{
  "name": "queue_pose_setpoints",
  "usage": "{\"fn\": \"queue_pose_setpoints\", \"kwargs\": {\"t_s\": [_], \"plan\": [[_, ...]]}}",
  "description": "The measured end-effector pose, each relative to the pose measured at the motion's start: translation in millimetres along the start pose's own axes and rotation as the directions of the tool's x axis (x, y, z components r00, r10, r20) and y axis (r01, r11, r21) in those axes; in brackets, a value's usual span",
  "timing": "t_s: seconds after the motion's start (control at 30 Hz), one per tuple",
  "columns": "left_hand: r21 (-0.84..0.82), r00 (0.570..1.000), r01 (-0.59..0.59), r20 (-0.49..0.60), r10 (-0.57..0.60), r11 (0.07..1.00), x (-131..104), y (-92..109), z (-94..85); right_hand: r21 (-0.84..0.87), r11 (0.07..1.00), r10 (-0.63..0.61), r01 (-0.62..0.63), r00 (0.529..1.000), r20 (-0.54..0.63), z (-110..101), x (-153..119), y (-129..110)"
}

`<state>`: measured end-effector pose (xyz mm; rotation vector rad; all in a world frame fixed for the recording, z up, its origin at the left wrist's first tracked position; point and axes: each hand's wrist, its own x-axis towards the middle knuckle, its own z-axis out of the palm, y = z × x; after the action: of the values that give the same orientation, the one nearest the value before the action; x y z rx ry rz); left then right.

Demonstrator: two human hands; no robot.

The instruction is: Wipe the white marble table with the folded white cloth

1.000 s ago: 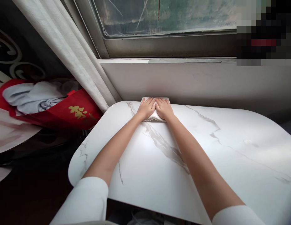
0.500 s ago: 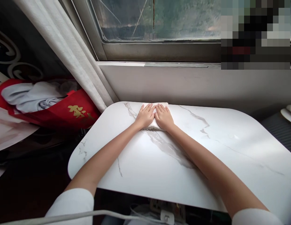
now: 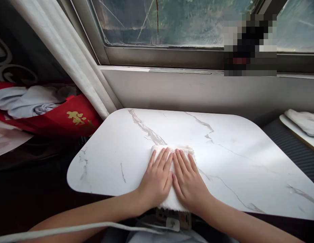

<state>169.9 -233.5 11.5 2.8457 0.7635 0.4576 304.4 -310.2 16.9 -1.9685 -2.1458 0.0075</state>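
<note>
A folded white cloth (image 3: 172, 199) lies at the near edge of the white marble-patterned table (image 3: 101, 148), its lower end reaching that edge. My left hand (image 3: 157, 179) rests flat on the cloth's left half, fingers stretched forward and a little apart. Beside it, my right hand (image 3: 188, 179) presses flat on the right half, palm down with fingers extended. The thumbs nearly meet in the middle. Much of the cloth is hidden under both hands.
A white cable with a plug (image 3: 173, 224) hangs below the table's near edge. Left stands a red bag (image 3: 78, 118) with pale fabric inside, near a curtain (image 3: 63, 50). A wall and window are behind. At right, another white cloth (image 3: 304, 121) lies on a board.
Both hands have pulled the cloth from the table's far side back to its near edge. The camera view has shifted slightly to the right.
</note>
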Motion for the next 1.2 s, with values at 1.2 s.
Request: {"fn": "queue_pose_setpoints", "kwargs": {"t_s": [1.2], "plan": [[0.127,0.997,0.050,0.052,-0.057,0.991,251.4,-56.0,53.7,-0.121,0.917,0.364,-0.379,0.922,-0.131,8.9,163.3,178.0]]}}
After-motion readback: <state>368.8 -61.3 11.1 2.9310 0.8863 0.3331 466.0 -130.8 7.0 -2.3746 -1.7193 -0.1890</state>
